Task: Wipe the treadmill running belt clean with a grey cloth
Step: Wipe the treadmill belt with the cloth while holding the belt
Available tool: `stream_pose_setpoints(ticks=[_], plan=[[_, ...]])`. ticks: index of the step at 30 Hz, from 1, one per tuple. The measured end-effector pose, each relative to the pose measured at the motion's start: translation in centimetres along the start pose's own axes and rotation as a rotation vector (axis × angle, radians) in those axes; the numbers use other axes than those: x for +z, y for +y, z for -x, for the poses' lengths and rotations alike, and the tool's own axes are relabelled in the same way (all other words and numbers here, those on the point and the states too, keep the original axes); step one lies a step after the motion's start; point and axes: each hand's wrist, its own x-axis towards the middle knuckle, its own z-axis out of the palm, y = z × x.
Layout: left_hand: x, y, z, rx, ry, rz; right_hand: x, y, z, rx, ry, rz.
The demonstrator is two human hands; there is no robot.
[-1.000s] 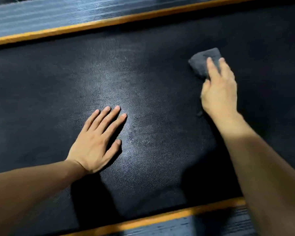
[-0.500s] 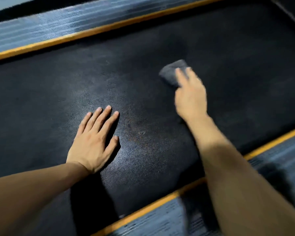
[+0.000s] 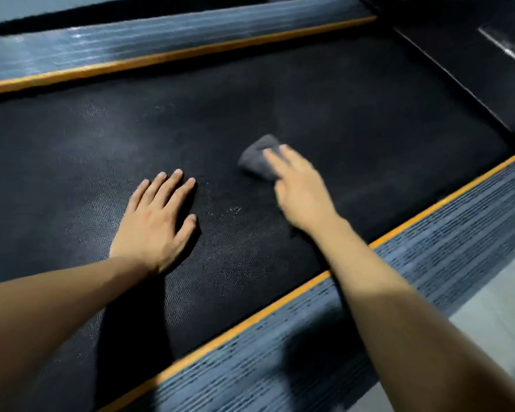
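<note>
The black textured running belt [image 3: 339,114] fills the middle of the head view, with faint pale smudges near its centre. A small bunched grey cloth [image 3: 256,157] lies on the belt. My right hand [image 3: 301,191] presses down on the cloth with fingers stretched over it; the hand is motion-blurred and its thumb is hidden. My left hand [image 3: 155,224] rests flat on the belt to the left of the cloth, fingers spread, holding nothing.
Ribbed grey side rails edged with orange stripes run along both sides of the belt, the near rail [image 3: 428,248] under my right forearm and the far rail [image 3: 131,46] at the top. A black end cover [image 3: 473,55] sits top right. Pale floor [image 3: 494,307] shows lower right.
My right hand has slid the cloth leftward and nearer, toward my left hand. The view has swung, so the end cover and floor show now. My left hand stays planted.
</note>
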Motion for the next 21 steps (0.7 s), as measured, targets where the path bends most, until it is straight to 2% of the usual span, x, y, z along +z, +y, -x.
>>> stream_pose_setpoints(ticks=[2,4,6,10,13,16,18,21], plan=[[0.0,0.0,0.0,0.004,0.011,0.009,-1.7,3.7,-0.6,0.213,0.039,0.044],[0.1,0.2,0.1,-0.002,0.019,0.006,-2.1,4.5,-0.8,0.348,0.029,0.068],[0.0,0.2,0.1,-0.003,0.024,0.009,-1.6,1.9,-0.2,0.32,0.042,0.05],[-0.1,0.5,0.2,-0.009,0.009,-0.031,0.7,-4.9,2.9,0.041,-0.005,-0.072],[-0.5,0.7,0.7,0.005,0.005,-0.098,-0.3,-3.7,3.2,-0.024,-0.089,-0.043],[-0.7,2.0,2.4,0.063,-0.036,-0.07,-2.6,2.4,2.2,0.166,0.002,0.053],[0.0,3.3,4.5,0.077,-0.057,-0.04,-3.6,4.7,2.0,0.32,-0.032,0.079],[0.8,4.0,6.1,0.023,-0.033,-0.037,-3.1,2.8,2.4,0.321,-0.024,0.089]])
